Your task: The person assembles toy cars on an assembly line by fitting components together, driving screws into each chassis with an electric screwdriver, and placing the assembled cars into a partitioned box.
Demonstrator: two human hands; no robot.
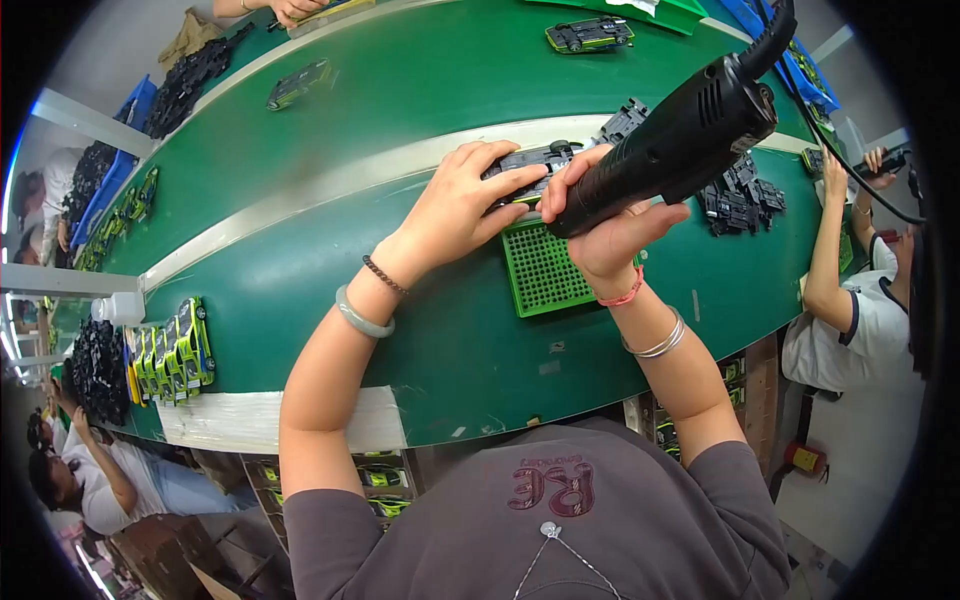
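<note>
Left hand (462,205) flat, fingers spread, pressing down on dark toy car chassis (535,160) that sits at the far edge of the green grid tray (545,275) on the green belt (420,90). Right hand (600,220) wrapped tight around black electric screwdriver (680,135), tool tilted, its tip end hidden behind the fingers just beside the chassis. Pile of black parts (740,195) right of the tool. Row of green toy cars (175,350) at left edge, well apart. 2 more cars (590,35) further up the belt
</note>
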